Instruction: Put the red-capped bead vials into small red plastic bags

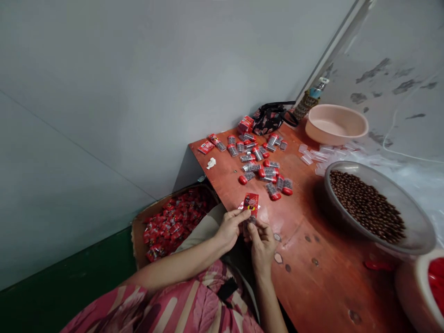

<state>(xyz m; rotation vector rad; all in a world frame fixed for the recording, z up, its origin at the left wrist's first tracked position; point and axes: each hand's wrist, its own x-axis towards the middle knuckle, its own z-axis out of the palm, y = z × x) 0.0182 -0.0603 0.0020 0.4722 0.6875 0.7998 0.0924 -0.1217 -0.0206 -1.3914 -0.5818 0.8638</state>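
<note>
At the table's near edge, my left hand [231,227] pinches a small red printed packet [251,201] between thumb and fingers. My right hand [262,240] is closed just below, its thumb on a small clear box [249,223] of dark balls. The box meets the lower end of the packet; whether it is partly inside is hidden by the fingers. Beyond my hands lie several filled clear boxes with red caps [268,172], scattered on their sides. A few red packets, one of them a flat packet [206,147], lie at the far left corner.
On the red table [312,286] stand a grey bowl of brown balls [328,185], a pink basin [336,107] and a tub with red pieces [402,286]. Empty clear boxes [321,155] spread behind the bowl. A black floral bag [268,119] sits at the back. Below left, a carton [138,245] holds red packets.
</note>
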